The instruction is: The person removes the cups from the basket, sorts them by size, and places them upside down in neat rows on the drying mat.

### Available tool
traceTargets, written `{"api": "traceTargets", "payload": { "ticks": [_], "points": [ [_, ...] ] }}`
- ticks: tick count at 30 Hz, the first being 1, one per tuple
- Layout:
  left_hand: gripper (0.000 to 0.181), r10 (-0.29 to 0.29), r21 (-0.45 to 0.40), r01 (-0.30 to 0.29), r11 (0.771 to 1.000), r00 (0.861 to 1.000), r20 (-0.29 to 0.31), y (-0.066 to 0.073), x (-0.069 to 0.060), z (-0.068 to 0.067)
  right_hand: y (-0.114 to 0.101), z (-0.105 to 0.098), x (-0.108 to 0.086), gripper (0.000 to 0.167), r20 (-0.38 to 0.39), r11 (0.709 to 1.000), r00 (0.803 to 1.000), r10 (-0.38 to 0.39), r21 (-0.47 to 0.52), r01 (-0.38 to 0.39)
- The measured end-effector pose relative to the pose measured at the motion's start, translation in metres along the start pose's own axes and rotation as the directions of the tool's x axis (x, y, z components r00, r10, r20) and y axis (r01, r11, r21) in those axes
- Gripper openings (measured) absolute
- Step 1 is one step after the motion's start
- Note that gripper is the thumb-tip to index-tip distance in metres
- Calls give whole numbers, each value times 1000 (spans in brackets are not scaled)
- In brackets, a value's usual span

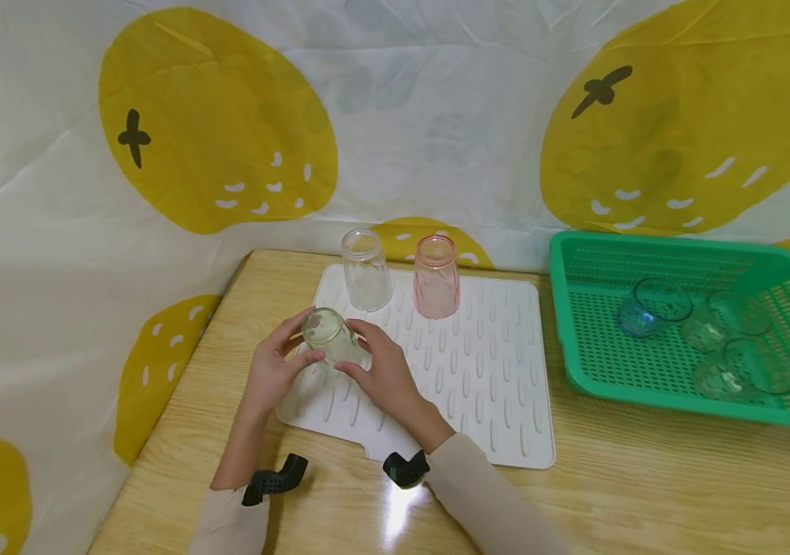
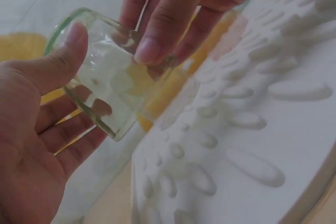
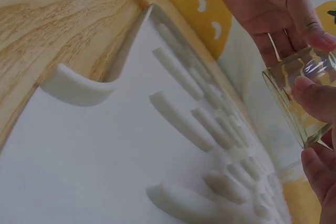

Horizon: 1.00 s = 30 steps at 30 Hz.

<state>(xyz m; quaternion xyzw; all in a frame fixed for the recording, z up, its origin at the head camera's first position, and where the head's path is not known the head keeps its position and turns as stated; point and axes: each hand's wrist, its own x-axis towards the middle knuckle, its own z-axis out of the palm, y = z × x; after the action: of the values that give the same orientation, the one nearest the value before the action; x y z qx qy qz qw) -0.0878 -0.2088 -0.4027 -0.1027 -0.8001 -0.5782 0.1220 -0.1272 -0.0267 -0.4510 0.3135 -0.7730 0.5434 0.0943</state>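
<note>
A pale green glass point(image 1: 328, 333) is held between both hands above the left part of a white ribbed mat point(image 1: 499, 370). The left hand point(image 1: 277, 362) grips it from the left, thumb on the near side; in the left wrist view this thumb lies along the glass point(image 2: 113, 77) near its thicker end. From the right, the right hand point(image 1: 384, 370) pinches the glass with thumb and fingers. In the right wrist view the glass point(image 3: 304, 93) is tilted, with an open rim facing the mat. Behind it, a clear glass point(image 1: 368, 277) and a pink glass point(image 1: 436, 281) stand upside down on the mat.
On the right of the wooden table point(image 1: 616, 478) sits a green basket point(image 1: 564, 331), holding a blue glass point(image 1: 644, 312) and several clear-looking glasses point(image 1: 714, 378). A white cloth with yellow fruit prints point(image 1: 436, 139) hangs behind the table and along its left side.
</note>
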Motion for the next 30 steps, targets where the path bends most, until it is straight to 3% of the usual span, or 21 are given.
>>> {"api": "traceTargets", "payload": {
  "ticks": [10, 18, 30],
  "points": [
    [60, -140, -95, 140, 986, 990, 5, -29, -6, -9, 12, 23, -2, 65, 72, 996, 994, 84, -47, -81],
    [62, -86, -155, 84, 984, 996, -3, -66, -9, -14, 14, 33, 1, 65, 103, 993, 990, 99, -70, -92],
    [64, -88, -253, 91, 963, 996, 22, -76, -10, -18, 17, 38, 0, 67, 85, 979, 992, 94, -188, -77]
  ]
}}
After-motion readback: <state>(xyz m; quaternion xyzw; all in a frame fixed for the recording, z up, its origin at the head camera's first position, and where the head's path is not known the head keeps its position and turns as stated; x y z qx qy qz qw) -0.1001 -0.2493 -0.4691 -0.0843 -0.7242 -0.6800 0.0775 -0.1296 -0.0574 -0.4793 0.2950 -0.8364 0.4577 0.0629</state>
